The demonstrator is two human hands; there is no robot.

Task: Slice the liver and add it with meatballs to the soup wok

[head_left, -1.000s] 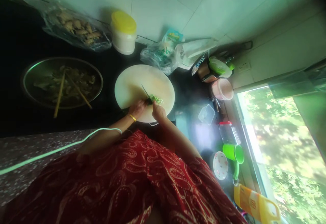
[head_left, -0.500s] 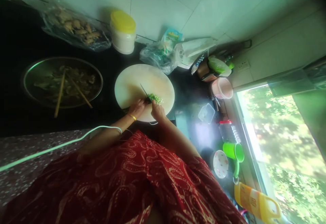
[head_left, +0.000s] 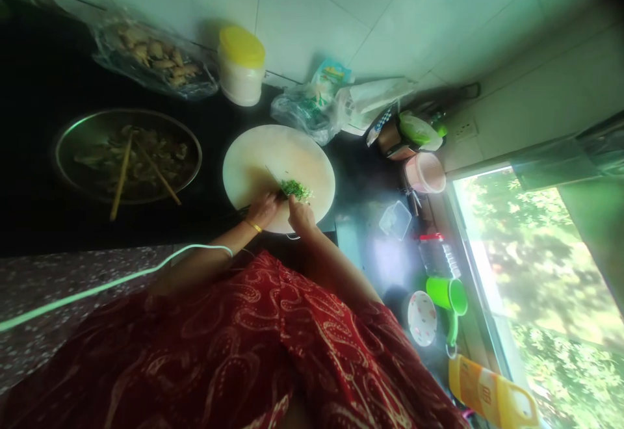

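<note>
A round white cutting board (head_left: 253,149) lies in front of me with a small heap of chopped green onions (head_left: 298,188) right of its middle. My right hand (head_left: 301,216) is closed round the handle of a knife (head_left: 273,175), whose thin blade points away and to the left, along the left side of the heap. Close beside the blade, my left hand (head_left: 264,208) rests on the board with curled fingers. It holds a bunch of green onions, mostly hidden under the hand.
To the left stands a wide metal bowl (head_left: 63,172) of food pieces, with chopsticks (head_left: 121,175) across it. A bag of ginger (head_left: 160,58), a yellow-lidded jar (head_left: 241,68) and plastic bags (head_left: 307,114) line the wall. On the right are a pink tub (head_left: 426,172) and a green cup (head_left: 446,294).
The knife blade has shifted slightly left and lower, and the chopped heap spreads a little wider. Both hands stay nearly in place; the whole view has shifted slightly.
</note>
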